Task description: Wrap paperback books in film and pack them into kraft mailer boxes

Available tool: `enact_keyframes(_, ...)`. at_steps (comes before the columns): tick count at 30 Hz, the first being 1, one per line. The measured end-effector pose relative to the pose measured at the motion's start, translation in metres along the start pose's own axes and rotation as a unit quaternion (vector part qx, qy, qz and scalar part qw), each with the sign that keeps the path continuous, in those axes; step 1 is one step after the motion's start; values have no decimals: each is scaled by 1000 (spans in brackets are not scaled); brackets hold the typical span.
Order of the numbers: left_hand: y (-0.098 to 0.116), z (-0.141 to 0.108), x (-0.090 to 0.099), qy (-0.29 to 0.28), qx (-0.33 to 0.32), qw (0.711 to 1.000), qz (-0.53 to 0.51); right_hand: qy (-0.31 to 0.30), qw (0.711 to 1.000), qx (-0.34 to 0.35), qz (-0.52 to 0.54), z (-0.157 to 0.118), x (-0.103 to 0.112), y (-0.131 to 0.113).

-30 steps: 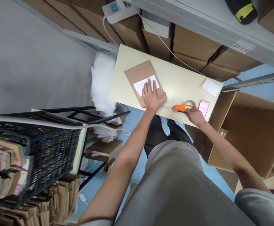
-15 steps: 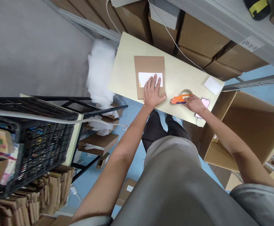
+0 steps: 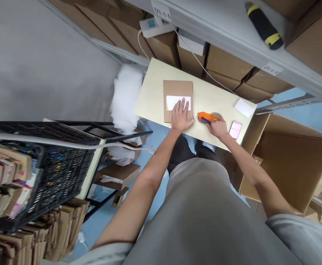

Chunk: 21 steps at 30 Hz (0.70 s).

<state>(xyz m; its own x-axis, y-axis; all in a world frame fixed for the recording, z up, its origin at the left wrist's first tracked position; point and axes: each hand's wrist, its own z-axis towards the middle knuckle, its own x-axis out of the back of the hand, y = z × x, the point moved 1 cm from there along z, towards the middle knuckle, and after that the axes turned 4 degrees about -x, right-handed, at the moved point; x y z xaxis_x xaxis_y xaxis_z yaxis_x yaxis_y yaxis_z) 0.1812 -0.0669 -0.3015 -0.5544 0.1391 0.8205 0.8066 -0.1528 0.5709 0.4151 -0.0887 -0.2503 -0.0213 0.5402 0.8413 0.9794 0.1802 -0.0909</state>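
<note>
The cardboard parcel (image 3: 178, 87) lies flat on the table (image 3: 210, 99), left of the table's middle, with a white label (image 3: 171, 102) on its upper face; its contents are hidden. The left hand (image 3: 179, 116) rests palm down on the parcel, fingers extended over the label, thumb spread at the right edge, gripping nothing. The right hand (image 3: 218, 129) is closed around the orange tape dispenser (image 3: 204, 115), whose front end points toward the parcel and stands just beside it, apart from it. A phone (image 3: 235, 130) and a white card (image 3: 244, 107) lie toward the right end of the table. Adjacent to that end, a large carton (image 3: 293, 162) stands open, with a small box (image 3: 257, 159) inside against the near wall. At far left, a black mesh crate (image 3: 64, 162) holds stacked book-like items (image 3: 6, 165); coloured contents behind the mesh are too small to identify. On the rack below, an open cardboard box (image 3: 122, 170) contains white sheet material (image 3: 110, 179). Behind the table, cartons (image 3: 228, 60) stand in a row beneath the grey shelf (image 3: 219, 36); one carries a white box (image 3: 192, 42).
</note>
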Motion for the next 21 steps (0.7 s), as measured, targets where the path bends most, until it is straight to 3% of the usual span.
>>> enact_keyframes(6,-3,-5,9,-27,-39,999,11,35,989,-128,56,3,26,-32)
enact_keyframes(10,-4,-6,26,-40,-45,998,-16,78,979,-158,100,-13,63,-33)
enact_keyframes(12,3,0,38,-16,-17,999,-48,96,969,-186,133,-21,87,-34)
enact_keyframes(14,16,13,55,53,-17,995,-84,126,957,-208,160,-24,117,-38)
enact_keyframes(18,62,58,111,184,-159,962,-126,245,932,-200,179,-14,190,-49)
enact_keyframes(21,95,97,159,229,-232,935,-143,290,928,-153,176,7,245,-59)
